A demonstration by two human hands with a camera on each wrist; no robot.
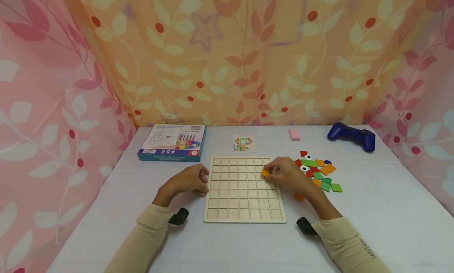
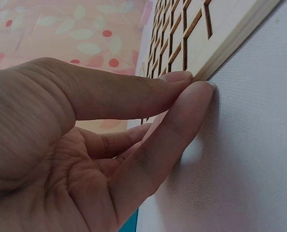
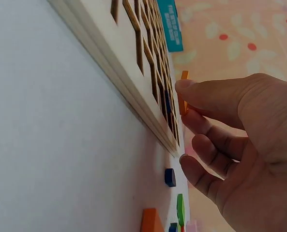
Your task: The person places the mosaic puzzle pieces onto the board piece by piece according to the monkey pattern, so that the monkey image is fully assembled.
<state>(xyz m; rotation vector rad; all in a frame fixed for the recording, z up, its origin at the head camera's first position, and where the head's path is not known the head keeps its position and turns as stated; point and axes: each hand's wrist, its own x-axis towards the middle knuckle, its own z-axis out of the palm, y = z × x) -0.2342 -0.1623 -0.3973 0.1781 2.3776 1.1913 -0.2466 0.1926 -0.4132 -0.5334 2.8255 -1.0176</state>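
Note:
A square wooden grid board (image 1: 244,190) lies flat on the table between the hands. My left hand (image 1: 189,180) is at its left side; in the left wrist view, the thumb and a finger (image 2: 182,113) pinch close at the board's edge. Over the upper right cells, my right hand (image 1: 289,176) pinches a small orange tile (image 1: 265,172) between thumb and fingertips. In the right wrist view the tile (image 3: 183,92) is on edge above the grid, and a dark blue patch shows among the cells behind it.
Loose coloured tiles (image 1: 325,186) are scattered right of the board, partly behind the right hand. A pattern card (image 1: 244,139) lies beyond the board. Along the back are a toy box (image 1: 173,143), a pink block (image 1: 294,134) and a blue game controller (image 1: 351,135). Patterned curtains surround the table.

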